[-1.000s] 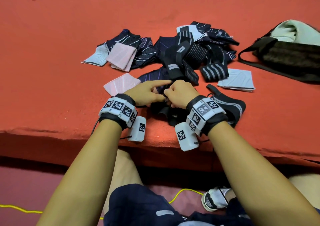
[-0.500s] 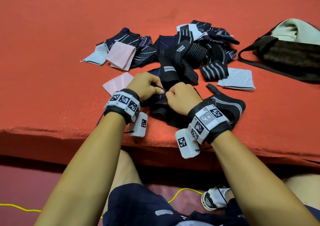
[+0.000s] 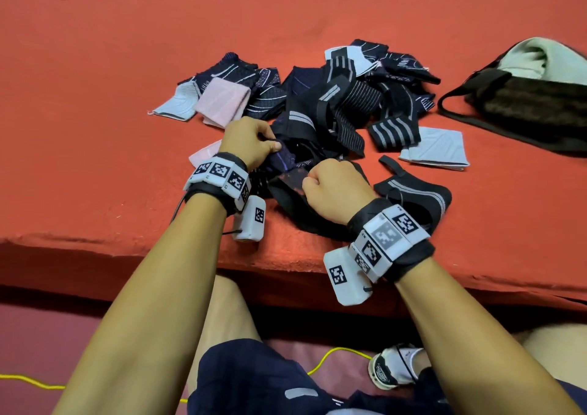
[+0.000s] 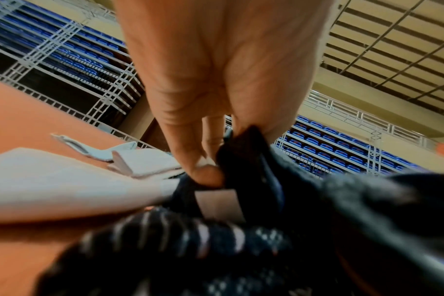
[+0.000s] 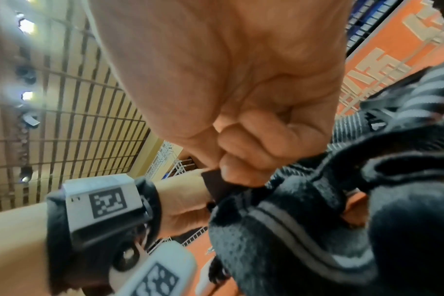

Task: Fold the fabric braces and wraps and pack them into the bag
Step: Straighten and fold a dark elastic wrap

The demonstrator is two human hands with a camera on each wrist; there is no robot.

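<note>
A dark fabric brace [image 3: 290, 176] with purple lines lies near the front edge of the red surface [image 3: 95, 129]. My left hand [image 3: 251, 143] pinches its far end between thumb and fingers; in the left wrist view the fingertips [image 4: 205, 176] clamp the dark cloth [image 4: 254, 160]. My right hand [image 3: 330, 189] is fisted round the brace's near end, and the right wrist view shows its curled fingers [image 5: 243, 160] gripping a dark strap [image 5: 216, 186]. Behind lies a heap of dark striped wraps [image 3: 349, 103]. The dark bag [image 3: 533, 109] sits at the far right.
Pink folded pieces [image 3: 224, 102] and pale grey ones [image 3: 435, 148] lie around the heap. A black brace with grey stripes [image 3: 416, 192] sits right of my right hand. The surface's front edge [image 3: 286, 262] runs under my wrists. A yellow cable [image 3: 333, 354] lies on the floor.
Both hands have moved apart, the left going up and left, the right down and right, stretching the dark brace between them.
</note>
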